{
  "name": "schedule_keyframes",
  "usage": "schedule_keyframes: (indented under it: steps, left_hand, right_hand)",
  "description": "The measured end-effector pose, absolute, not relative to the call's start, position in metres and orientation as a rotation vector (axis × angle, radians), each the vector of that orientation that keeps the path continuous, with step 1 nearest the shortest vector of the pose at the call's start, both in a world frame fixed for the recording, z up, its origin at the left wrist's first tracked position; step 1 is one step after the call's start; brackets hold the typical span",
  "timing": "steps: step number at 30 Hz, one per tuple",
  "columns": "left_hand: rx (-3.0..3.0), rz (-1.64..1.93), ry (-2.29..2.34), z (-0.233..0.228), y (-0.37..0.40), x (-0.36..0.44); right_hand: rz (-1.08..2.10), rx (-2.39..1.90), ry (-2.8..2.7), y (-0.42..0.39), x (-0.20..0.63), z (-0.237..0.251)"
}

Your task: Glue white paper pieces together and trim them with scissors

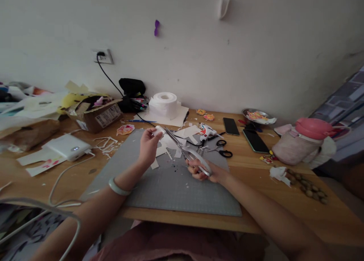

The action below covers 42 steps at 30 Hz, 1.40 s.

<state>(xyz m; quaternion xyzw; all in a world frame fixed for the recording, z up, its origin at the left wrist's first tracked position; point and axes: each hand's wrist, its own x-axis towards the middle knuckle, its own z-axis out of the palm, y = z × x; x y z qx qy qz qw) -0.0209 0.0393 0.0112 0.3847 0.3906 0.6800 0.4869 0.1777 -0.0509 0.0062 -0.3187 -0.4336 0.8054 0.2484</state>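
My left hand pinches a small white piece, perhaps crumpled paper or tissue; its exact kind is unclear. My right hand is wrapped round the grey handles of a large pair of scissors. The blades point up and left, their tips close beside the white piece; whether they touch it I cannot tell. Both hands are above a grey cutting mat. White paper scraps lie on the mat beyond the blades. A white glue gun and black-handled scissors are to the right of them.
A paper roll stands at the back, with an open cardboard box to its left. A white power bank with cables lies left. Two phones, a metal bowl and a pink-lidded bottle occupy the right side.
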Motion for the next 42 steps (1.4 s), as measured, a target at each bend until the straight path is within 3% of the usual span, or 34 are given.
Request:
schedule_keyframes:
  steps: [42]
  left_hand:
    - [0.991,1.582,0.932,0.0103,0.0381,-0.0212]
  right_hand:
    - [2.121,-0.889,-1.315,-0.0541,0.1771,0.0082]
